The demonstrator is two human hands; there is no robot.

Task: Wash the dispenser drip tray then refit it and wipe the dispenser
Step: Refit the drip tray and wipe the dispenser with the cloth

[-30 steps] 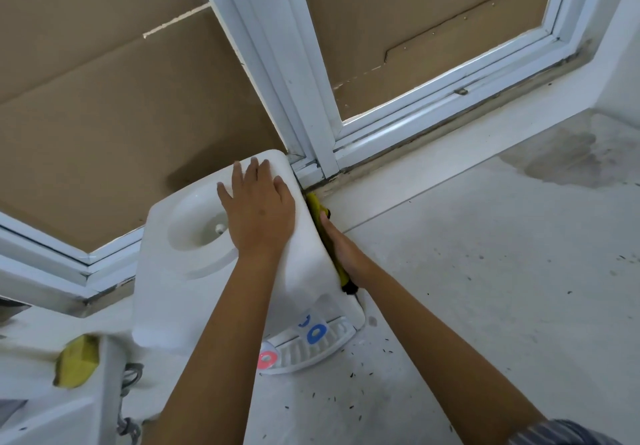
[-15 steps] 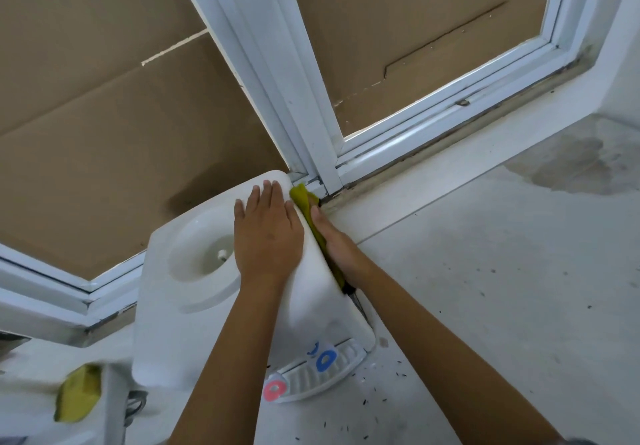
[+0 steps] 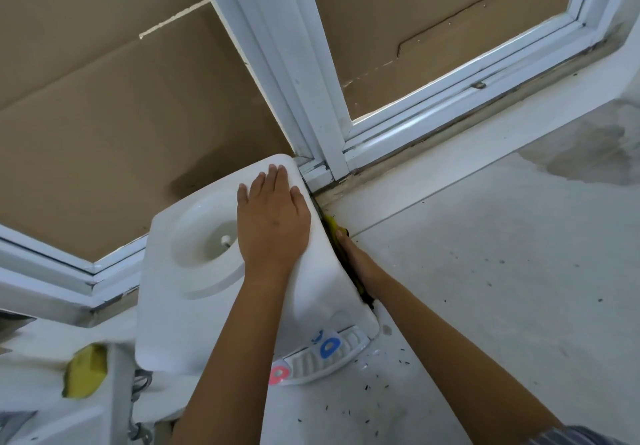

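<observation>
The white water dispenser [image 3: 194, 313] stands on the counter in front of the window, seen from above, with a round bottle well in its top. My left hand [image 3: 272, 223] lies flat on the top, fingers spread, holding nothing. My right hand [image 3: 356, 261] presses a yellow cloth [image 3: 331, 225] against the dispenser's right side; most of the cloth is hidden between hand and wall. The ribbed white drip tray [image 3: 311, 361] sits fitted at the dispenser's front base, below the blue tap lever [image 3: 329, 347] and red tap lever [image 3: 279, 374].
The white counter [image 3: 485, 306] is strewn with small dark specks near the tray, and a damp stain [image 3: 595, 154] lies at the far right. White window frames [image 3: 304, 98] backed by brown cardboard stand close behind. A yellow sponge [image 3: 85, 372] lies at the lower left.
My right hand slid the yellow cloth up toward the dispenser's back corner, then back down along its side. My left hand shifted a little toward the back edge of the top.
</observation>
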